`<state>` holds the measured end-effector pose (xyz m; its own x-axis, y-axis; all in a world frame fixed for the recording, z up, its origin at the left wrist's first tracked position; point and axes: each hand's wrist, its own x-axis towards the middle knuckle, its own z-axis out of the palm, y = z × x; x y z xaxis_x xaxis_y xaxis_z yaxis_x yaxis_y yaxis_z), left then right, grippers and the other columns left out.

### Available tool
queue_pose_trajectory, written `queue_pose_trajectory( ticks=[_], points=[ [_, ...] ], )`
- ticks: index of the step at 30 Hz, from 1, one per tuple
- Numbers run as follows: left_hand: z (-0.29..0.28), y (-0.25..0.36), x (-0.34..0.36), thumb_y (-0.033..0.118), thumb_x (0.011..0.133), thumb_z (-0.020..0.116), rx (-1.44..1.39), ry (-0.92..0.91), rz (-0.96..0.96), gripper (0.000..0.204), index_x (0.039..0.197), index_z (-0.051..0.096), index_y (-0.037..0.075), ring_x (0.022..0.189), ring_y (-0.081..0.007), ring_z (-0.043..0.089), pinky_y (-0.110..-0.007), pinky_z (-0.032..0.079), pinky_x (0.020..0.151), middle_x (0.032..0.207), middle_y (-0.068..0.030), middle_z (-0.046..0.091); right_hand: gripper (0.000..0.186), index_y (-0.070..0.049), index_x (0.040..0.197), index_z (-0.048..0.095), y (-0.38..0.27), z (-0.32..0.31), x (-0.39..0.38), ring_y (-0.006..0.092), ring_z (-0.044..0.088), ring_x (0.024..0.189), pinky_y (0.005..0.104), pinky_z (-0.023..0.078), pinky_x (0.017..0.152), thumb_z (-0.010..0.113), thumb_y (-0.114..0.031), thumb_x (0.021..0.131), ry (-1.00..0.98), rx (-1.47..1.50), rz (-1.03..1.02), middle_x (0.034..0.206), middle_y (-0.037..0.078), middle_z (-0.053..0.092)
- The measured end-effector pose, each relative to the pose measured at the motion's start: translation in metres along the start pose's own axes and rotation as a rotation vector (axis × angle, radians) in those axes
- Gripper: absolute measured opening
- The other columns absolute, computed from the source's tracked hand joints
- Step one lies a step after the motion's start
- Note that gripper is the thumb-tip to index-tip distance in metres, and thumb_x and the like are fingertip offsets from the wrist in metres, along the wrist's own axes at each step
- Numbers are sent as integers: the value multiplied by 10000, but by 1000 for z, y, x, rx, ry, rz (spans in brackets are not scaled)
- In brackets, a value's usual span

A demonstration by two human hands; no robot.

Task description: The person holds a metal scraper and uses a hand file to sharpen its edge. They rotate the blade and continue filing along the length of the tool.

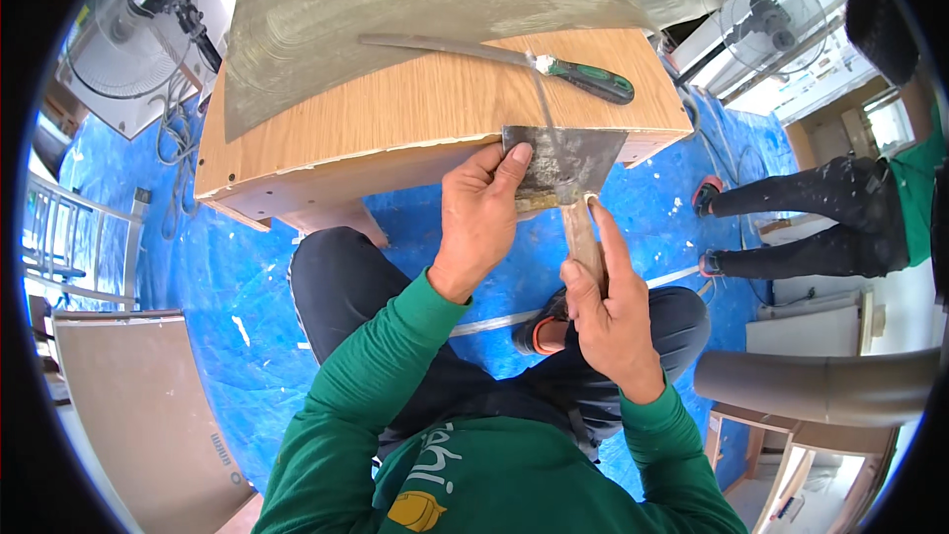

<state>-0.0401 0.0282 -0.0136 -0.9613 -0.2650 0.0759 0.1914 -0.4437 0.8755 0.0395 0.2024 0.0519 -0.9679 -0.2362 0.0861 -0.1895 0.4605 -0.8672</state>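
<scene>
In front of me, my right hand (615,321) is closed round the wooden handle of a broad putty knife (568,163), its index finger stretched along the handle toward the blade. My left hand (479,218) pinches the left side of the grey, stained metal blade between thumb and fingers. The blade's far edge meets the near edge of a wood-grain cabinet box (435,104). On top of that box lies a long hand file (450,47) with a black and green handle. A grey-green flexible sheet (395,0) covers the box's far part.
Blue sheeting (227,336) covers the floor. Fans (776,25) stand at far left and far right. Another person (830,218) stands at the right. A brown panel (138,405) lies at lower left, a grey roll (811,383) at lower right. Cables (178,138) hang at left.
</scene>
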Motion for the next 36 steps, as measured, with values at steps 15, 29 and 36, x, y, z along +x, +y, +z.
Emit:
queue_pose_trajectory(
  ticks=[15,29,36],
  points=[
    [-5,-4,-1,212,1142,687,105,19,12,302,1133,785,-74,829,-48,527,-268,486,724,891,17,714,609,-40,1743,366,-12,3,-12,75,563,657,295,517,586,568,-160,1181,-121,160,137,901,34,646],
    [-5,-2,0,202,1134,691,118,37,22,290,1107,777,-74,817,-66,498,-293,486,717,841,3,681,605,-47,1738,383,-22,4,-12,76,573,655,300,514,588,576,-106,1168,-133,80,147,921,45,666],
    [-5,-9,0,185,1123,702,205,53,65,254,1095,780,-55,788,-74,479,-305,471,689,809,5,651,564,-11,1690,449,-30,3,-12,149,681,750,358,584,716,597,-115,1155,-80,-136,89,1179,216,757]
  ],
)
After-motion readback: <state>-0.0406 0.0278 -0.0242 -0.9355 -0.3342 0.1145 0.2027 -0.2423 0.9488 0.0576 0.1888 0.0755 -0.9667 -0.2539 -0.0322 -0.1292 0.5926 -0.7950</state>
